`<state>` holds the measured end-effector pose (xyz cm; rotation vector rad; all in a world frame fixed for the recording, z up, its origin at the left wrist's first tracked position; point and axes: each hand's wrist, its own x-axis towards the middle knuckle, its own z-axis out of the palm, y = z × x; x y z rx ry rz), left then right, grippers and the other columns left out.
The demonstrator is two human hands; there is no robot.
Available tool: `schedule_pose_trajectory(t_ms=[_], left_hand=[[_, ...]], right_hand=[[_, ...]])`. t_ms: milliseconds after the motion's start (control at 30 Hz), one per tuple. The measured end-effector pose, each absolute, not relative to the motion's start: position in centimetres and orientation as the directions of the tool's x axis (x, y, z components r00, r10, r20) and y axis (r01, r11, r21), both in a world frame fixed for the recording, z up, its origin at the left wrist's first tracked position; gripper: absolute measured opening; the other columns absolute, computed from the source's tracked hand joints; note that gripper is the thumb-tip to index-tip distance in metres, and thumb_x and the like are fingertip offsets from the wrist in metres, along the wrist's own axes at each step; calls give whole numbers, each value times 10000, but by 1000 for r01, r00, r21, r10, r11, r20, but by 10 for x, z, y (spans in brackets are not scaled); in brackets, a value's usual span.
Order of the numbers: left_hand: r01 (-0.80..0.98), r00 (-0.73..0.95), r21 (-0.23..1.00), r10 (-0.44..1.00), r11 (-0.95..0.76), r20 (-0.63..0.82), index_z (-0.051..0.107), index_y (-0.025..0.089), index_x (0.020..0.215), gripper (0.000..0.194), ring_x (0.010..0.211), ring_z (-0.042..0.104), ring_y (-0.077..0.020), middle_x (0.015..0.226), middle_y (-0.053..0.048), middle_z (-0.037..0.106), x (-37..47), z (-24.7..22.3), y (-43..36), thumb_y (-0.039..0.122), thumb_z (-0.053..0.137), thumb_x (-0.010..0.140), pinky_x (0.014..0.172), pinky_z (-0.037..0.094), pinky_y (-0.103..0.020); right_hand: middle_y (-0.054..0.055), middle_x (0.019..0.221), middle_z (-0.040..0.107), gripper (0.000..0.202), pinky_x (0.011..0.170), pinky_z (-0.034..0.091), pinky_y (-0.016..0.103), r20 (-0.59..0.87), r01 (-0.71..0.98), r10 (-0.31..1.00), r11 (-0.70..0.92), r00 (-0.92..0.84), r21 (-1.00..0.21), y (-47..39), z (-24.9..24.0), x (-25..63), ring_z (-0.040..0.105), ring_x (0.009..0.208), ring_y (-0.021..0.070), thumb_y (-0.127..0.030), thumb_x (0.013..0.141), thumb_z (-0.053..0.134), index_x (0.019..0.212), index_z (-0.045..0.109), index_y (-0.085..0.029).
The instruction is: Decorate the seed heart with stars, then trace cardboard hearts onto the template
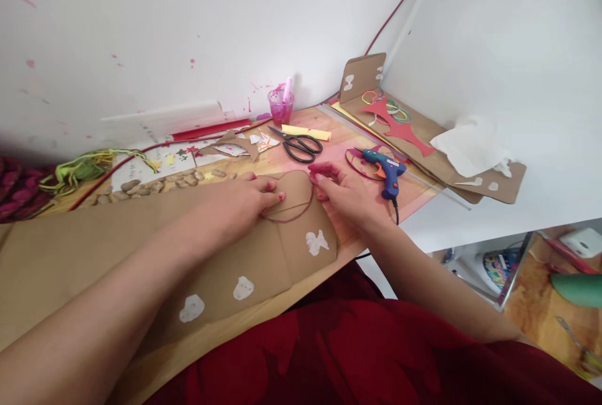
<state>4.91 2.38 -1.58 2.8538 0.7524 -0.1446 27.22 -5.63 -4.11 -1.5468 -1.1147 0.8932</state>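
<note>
One cord (305, 209) pinched by right fingers (325, 185) | left fingers (271, 197) on one cardboard (254, 248), grip unclear | one glue gun (389, 173)

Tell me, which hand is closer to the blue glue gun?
The right. The right hand is just left of the blue glue gun in the picture, not touching it; the left hand rests farther left, on the cardboard.
</note>
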Motion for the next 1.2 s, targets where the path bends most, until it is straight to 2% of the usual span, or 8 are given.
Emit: schedule_pose_trajectory(t_ms=[133, 267, 367, 467, 600, 767, 967, 1200], left_hand=[[492, 871, 186, 474, -851, -131, 685, 291, 1342, 529, 1137, 607, -282, 1448, -56, 613, 48, -15, 26, 146, 371, 942, 963, 487, -411], [497, 867, 168, 483, -851, -117, 721, 256, 1288, 425, 1163, 596, -318, 1385, -95, 648, 51, -9, 19, 273, 447, 964, 971, 492, -440], [492, 870, 140, 477, -860, -127, 735, 237, 1252, 385, 1196, 576, -340, 1362, -105, 652, 53, -6, 15, 342, 520, 950, 980, 492, -446], [492, 870, 127, 480, -861, -116, 747, 246, 1214, 363, 1200, 575, -336, 1347, -95, 654, 53, -10, 15, 373, 524, 957, 980, 489, -442], [463, 887, 139, 455, -876, -83, 751, 237, 1205, 371, 1177, 586, -321, 1316, -111, 661, 51, -16, 20, 367, 488, 979, 967, 487, -431], [449, 893, 147, 445, -881, -61, 759, 249, 1202, 365, 1122, 611, -278, 1300, -90, 674, 50, -19, 24, 308, 479, 975, 940, 485, -390], [422, 905, 165, 426, -892, -11, 786, 254, 1127, 368, 1017, 633, -229, 1251, -85, 695, 50, -24, 28, 276, 445, 990, 931, 466, -362], [445, 896, 163, 437, -880, -84, 784, 245, 1132, 427, 1107, 615, -271, 1284, -90, 683, 52, -11, 22, 356, 387, 1018, 964, 454, -390]], right_hand=[[25, 973, 712, 196, 601, 493, 258, -7, 164, 952, -60, 307, -985, -55, -46, 274, 567, 631, 97, -297, 864, 664, 1030, 704, -201], [25, 957, 710, 215, 574, 476, 239, 5, 144, 956, -39, 292, -989, -55, -50, 276, 568, 647, 101, -319, 858, 657, 1030, 697, -197], [38, 1003, 724, 215, 599, 484, 240, 36, 161, 959, -10, 280, -987, -57, -51, 276, 609, 719, 117, -312, 863, 640, 1033, 694, -191], [49, 1070, 734, 204, 695, 520, 262, 72, 183, 958, 21, 276, -983, -58, -52, 276, 653, 846, 142, -302, 865, 642, 1029, 699, -195], [49, 1044, 741, 185, 816, 532, 298, 110, 216, 950, 46, 293, -975, -58, -54, 275, 672, 933, 162, -294, 860, 644, 1001, 709, -193], [44, 1017, 741, 214, 735, 534, 280, 97, 234, 952, 27, 292, -972, -58, -54, 274, 667, 863, 158, -322, 858, 639, 1014, 717, -198], [43, 993, 740, 220, 726, 533, 281, 118, 286, 949, 31, 294, -958, -58, -54, 276, 659, 852, 163, -331, 863, 639, 1017, 729, -201], [41, 1005, 734, 231, 677, 516, 264, 101, 293, 942, 3, 320, -956, -59, -53, 275, 640, 799, 150, -348, 857, 648, 1014, 729, -200]])
